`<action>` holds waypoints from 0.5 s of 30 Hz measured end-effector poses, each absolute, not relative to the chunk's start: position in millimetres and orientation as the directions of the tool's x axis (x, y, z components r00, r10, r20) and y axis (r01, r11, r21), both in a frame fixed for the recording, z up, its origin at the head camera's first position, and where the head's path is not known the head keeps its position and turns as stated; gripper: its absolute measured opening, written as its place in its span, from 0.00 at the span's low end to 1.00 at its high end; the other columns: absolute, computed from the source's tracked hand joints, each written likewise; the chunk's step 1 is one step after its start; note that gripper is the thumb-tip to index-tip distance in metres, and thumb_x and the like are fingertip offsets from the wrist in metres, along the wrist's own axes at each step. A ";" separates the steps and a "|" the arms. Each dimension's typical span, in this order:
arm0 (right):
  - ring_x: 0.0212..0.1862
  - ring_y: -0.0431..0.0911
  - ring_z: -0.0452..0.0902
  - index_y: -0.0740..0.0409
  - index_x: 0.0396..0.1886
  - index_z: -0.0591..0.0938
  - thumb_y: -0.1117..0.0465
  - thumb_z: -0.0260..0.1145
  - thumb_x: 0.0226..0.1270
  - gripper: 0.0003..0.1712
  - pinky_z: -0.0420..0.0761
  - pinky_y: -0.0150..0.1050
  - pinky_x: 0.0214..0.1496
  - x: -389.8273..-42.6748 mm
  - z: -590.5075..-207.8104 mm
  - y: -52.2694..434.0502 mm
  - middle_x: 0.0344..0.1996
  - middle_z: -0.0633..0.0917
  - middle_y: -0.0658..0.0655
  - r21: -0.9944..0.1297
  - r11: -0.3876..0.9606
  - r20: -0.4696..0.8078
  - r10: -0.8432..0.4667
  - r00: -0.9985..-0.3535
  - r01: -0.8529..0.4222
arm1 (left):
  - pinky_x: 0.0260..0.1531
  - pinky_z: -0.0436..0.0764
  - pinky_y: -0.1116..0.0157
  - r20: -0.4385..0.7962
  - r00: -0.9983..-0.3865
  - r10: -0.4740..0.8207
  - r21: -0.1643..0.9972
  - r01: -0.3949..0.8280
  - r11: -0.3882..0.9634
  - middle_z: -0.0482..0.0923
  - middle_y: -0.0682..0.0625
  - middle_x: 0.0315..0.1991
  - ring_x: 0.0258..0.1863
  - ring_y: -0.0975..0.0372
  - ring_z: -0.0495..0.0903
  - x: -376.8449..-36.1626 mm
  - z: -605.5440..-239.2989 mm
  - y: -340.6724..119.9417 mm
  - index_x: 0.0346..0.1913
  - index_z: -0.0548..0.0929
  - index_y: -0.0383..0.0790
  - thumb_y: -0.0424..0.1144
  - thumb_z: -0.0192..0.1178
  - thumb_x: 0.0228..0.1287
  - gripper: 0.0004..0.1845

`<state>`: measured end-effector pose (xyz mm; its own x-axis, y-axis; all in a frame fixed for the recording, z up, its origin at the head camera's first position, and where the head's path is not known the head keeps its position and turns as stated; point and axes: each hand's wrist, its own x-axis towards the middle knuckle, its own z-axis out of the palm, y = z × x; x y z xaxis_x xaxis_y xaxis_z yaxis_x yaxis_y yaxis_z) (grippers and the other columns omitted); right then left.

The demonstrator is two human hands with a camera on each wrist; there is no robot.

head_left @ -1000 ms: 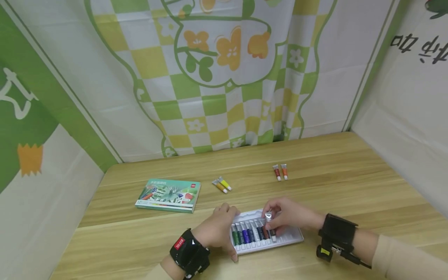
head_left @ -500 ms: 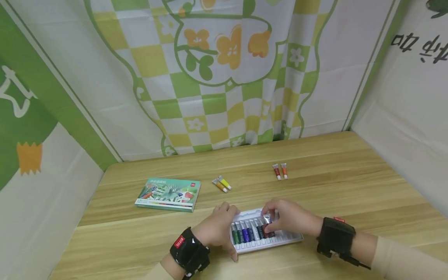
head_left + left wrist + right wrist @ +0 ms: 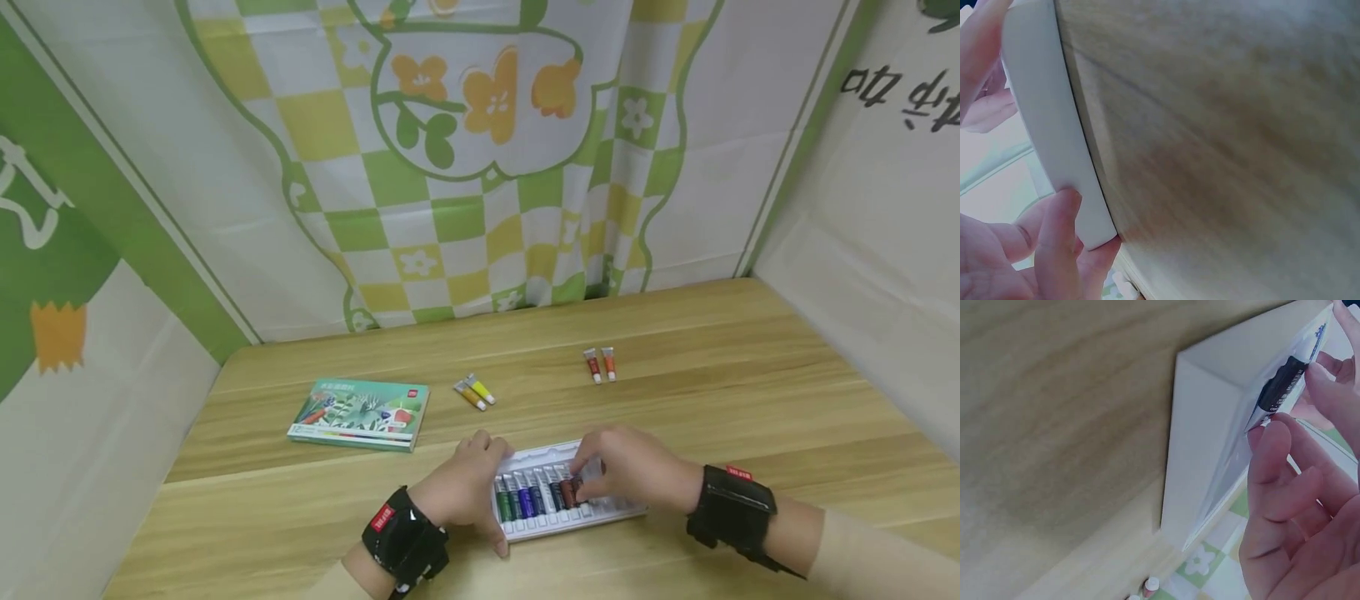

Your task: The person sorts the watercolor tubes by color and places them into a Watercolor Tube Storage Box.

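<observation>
Two hands are seen low in the head view, at the centre of the wooden table, which fills the lower half of the frame. On its left part a green printed box is laid flat. A white tray is set at lower centre, with a row of paint tubes lying side by side in it, their long axes running from the near edge towards the far edge. The tray's left end is gripped by the left hand: the thumb is curled along the near corner and the fingers are hooked over the far rim, as the left wrist view confirms. A dark brown tube at the right end of the row is pinched by the curled fingertips of the right hand, which is the nearer hand to it; the tube lies directly under those fingers, low in its slot, lengthwise like its neighbours. At mid-frame, well apart from the tray, two yellow tubes and two red-orange tubes are left loose.
</observation>
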<state>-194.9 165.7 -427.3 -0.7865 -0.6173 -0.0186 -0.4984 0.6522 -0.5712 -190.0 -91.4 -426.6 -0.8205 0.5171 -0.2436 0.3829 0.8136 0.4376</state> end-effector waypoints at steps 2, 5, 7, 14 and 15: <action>0.37 0.39 0.81 0.52 0.37 0.91 0.59 0.82 0.51 0.13 0.80 0.34 0.35 -194.2 -426.5 166.2 0.38 0.88 0.47 -0.572 0.647 -0.018 -0.624 -0.781 -0.504 | 0.59 0.78 0.52 -0.244 -0.820 0.517 0.439 0.382 0.813 0.71 0.44 0.55 0.55 0.51 0.70 -189.8 -426.8 -91.5 0.66 0.73 0.35 0.47 0.91 0.17 0.62; 0.40 0.41 0.83 0.53 0.38 0.91 0.60 0.83 0.50 0.14 0.82 0.36 0.38 -193.0 -425.4 165.7 0.38 0.89 0.49 -0.567 0.647 -0.018 -0.629 -0.777 -0.510 | 0.59 0.78 0.51 -0.247 -0.820 0.516 0.440 0.380 0.814 0.71 0.44 0.55 0.55 0.51 0.70 -189.8 -427.4 -91.1 0.66 0.73 0.35 0.47 0.91 0.17 0.62; 0.40 0.43 0.84 0.54 0.37 0.91 0.61 0.83 0.49 0.14 0.84 0.38 0.40 -192.0 -424.3 164.5 0.38 0.89 0.49 -0.546 0.657 -0.018 -0.630 -0.777 -0.520 | 0.59 0.78 0.51 -0.248 -0.820 0.516 0.443 0.378 0.813 0.71 0.44 0.55 0.55 0.51 0.70 -189.9 -428.0 -90.7 0.66 0.73 0.35 0.47 0.91 0.17 0.62; 0.42 0.49 0.86 0.55 0.36 0.90 0.61 0.84 0.45 0.15 0.86 0.47 0.44 -188.5 -421.5 156.5 0.38 0.89 0.53 -0.422 0.722 -0.040 -0.619 -0.784 -0.549 | 0.59 0.78 0.51 -0.250 -0.820 0.516 0.447 0.375 0.812 0.70 0.45 0.55 0.55 0.51 0.70 -189.6 -426.6 -91.0 0.66 0.73 0.35 0.47 0.91 0.17 0.62; 0.42 0.50 0.86 0.55 0.35 0.90 0.61 0.84 0.45 0.15 0.86 0.47 0.44 -188.3 -421.4 155.7 0.38 0.89 0.53 -0.413 0.729 -0.044 -0.614 -0.788 -0.546 | 0.59 0.78 0.51 -0.249 -0.820 0.516 0.447 0.375 0.812 0.70 0.45 0.55 0.55 0.51 0.70 -189.7 -426.0 -91.0 0.66 0.73 0.35 0.47 0.91 0.17 0.61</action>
